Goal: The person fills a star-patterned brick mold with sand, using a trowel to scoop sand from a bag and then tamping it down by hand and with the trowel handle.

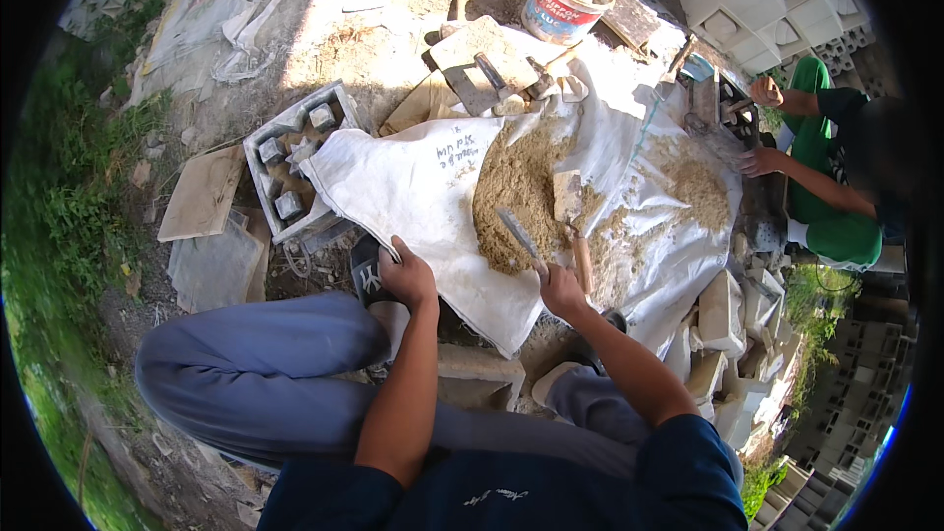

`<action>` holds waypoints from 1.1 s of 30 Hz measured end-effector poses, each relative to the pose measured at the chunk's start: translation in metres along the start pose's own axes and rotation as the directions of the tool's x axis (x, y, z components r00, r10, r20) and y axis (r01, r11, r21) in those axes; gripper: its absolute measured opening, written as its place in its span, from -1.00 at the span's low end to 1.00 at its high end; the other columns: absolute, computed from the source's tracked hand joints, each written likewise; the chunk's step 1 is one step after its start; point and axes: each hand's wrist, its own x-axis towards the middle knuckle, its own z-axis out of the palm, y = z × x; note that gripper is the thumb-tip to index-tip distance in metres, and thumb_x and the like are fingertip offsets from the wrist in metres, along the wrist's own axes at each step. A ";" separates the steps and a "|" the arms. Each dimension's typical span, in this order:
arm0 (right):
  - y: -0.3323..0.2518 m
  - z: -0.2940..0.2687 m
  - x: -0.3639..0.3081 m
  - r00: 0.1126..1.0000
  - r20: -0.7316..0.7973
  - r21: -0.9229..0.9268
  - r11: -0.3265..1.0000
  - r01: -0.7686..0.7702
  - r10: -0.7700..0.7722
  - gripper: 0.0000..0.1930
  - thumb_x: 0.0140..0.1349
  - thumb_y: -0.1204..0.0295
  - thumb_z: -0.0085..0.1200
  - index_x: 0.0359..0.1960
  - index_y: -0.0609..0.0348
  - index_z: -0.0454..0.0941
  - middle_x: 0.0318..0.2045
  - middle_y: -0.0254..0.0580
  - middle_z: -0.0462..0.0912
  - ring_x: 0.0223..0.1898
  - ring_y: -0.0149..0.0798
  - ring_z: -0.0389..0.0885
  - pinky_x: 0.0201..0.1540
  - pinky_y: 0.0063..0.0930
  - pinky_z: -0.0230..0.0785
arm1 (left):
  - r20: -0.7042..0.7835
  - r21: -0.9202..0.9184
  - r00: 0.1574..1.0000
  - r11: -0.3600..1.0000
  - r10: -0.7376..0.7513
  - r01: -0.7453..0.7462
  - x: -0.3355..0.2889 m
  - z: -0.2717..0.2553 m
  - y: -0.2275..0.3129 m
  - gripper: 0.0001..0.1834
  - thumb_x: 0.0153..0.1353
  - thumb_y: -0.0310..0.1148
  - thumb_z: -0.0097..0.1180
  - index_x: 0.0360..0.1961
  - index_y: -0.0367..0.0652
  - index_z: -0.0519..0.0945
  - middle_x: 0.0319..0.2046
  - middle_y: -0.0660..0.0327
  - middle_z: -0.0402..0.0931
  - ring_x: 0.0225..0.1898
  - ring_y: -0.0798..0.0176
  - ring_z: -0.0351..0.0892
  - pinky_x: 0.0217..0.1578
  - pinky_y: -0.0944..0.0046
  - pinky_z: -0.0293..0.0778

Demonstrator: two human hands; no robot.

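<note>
My left hand is closed on the near left edge of a white woven sack, just beside my dark shoe. Sandy brown mix lies heaped on the sack and the sheeting. In my right hand is a narrow flat metal blade, its tip slanting up and left over the heap. Right beside that hand rests a small trowel with a wooden handle and a mix-coated blade. Left of the sack, and partly under its edge, stands a grey mold frame with block-shaped studs inside.
Flat slabs lie at the left. Beyond the sack are boards with a wide trowel and a paint bucket. Broken pale blocks are piled at the right. A person in green trousers works at the far right.
</note>
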 end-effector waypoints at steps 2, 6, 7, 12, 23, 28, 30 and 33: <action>-0.005 0.002 -0.005 0.935 0.304 -0.055 0.984 -0.172 0.181 -0.41 0.49 0.02 -0.17 -0.41 0.39 0.57 -0.45 0.45 0.61 -0.31 0.44 0.59 -0.17 0.22 0.42 | 0.019 0.036 1.000 0.999 -0.013 0.012 0.002 -0.005 -0.004 -0.56 0.43 -0.17 0.03 -0.31 -0.47 0.53 -0.43 -0.23 0.54 -0.37 -0.31 0.46 -0.26 -0.08 0.38; -0.043 -0.017 0.002 0.937 0.289 0.016 0.978 -0.209 0.196 -0.30 0.49 -0.07 -0.20 -0.50 0.42 0.56 -0.49 0.44 0.58 -0.37 0.35 0.62 -0.22 0.15 0.41 | 0.006 0.058 1.000 0.998 -0.020 0.020 0.010 -0.013 -0.008 -0.53 0.43 -0.15 0.02 -0.27 -0.49 0.55 -0.41 -0.25 0.56 -0.36 -0.30 0.48 -0.26 -0.08 0.39; -0.051 -0.031 0.009 0.942 0.297 0.134 0.970 -0.205 0.158 -0.27 0.49 -0.10 -0.20 -0.54 0.42 0.54 -0.52 0.41 0.55 -0.43 0.29 0.59 -0.25 0.11 0.38 | -0.010 -0.003 1.000 1.000 -0.006 0.006 0.008 -0.012 -0.006 -0.53 0.44 -0.14 0.02 -0.24 -0.50 0.56 -0.38 -0.24 0.58 -0.34 -0.28 0.52 -0.24 -0.05 0.41; -0.093 -0.076 0.050 0.989 0.124 0.457 0.880 -0.129 0.081 -0.22 0.49 -0.17 -0.26 -0.59 0.40 0.43 -0.61 0.29 0.48 -0.54 0.06 0.46 -0.33 0.01 0.31 | 0.029 -0.081 0.999 0.997 -0.013 0.016 0.015 -0.015 -0.008 -0.52 0.43 -0.17 0.06 -0.03 -0.53 0.57 -0.18 -0.24 0.65 -0.19 -0.15 0.65 -0.12 0.03 0.48; -0.028 -0.023 0.066 0.834 0.328 0.166 0.843 -0.512 0.443 -0.11 0.43 -0.31 -0.37 -0.24 0.50 0.59 -0.27 0.45 0.64 -0.09 0.25 0.66 0.00 0.13 0.39 | 0.079 -0.052 0.996 0.998 -0.028 0.033 0.015 -0.001 -0.011 -0.42 0.46 -0.08 0.01 -0.12 -0.60 0.57 -0.25 -0.30 0.63 -0.24 -0.24 0.60 -0.15 -0.03 0.46; -0.063 -0.052 0.076 0.921 0.269 0.421 0.825 -0.376 0.283 -0.08 0.41 -0.34 -0.37 -0.49 0.46 0.57 -0.45 0.41 0.62 -0.23 0.26 0.68 -0.06 0.07 0.42 | 0.028 -0.115 1.000 0.993 0.013 -0.010 0.017 -0.009 -0.017 -0.41 0.46 -0.06 -0.01 -0.06 -0.57 0.57 -0.17 -0.29 0.64 -0.15 -0.26 0.62 -0.08 -0.01 0.47; -0.069 -0.049 0.086 0.936 0.237 0.504 0.791 -0.348 0.261 -0.08 0.41 -0.34 -0.37 -0.51 0.46 0.56 -0.49 0.39 0.60 -0.27 0.24 0.68 -0.09 0.07 0.42 | 0.029 -0.099 0.999 0.995 0.014 -0.011 0.013 -0.012 -0.014 -0.42 0.46 -0.07 -0.01 -0.04 -0.57 0.57 -0.15 -0.28 0.64 -0.15 -0.26 0.62 -0.08 -0.01 0.48; -0.059 -0.031 0.107 0.964 0.187 0.621 0.737 -0.266 0.191 -0.07 0.43 -0.31 -0.40 -0.49 0.49 0.57 -0.46 0.43 0.60 -0.23 0.27 0.68 -0.07 0.11 0.42 | 0.054 -0.078 0.998 0.997 0.021 -0.017 0.013 -0.002 -0.012 -0.43 0.46 -0.07 -0.01 -0.02 -0.55 0.57 -0.13 -0.27 0.64 -0.15 -0.25 0.62 -0.08 -0.01 0.48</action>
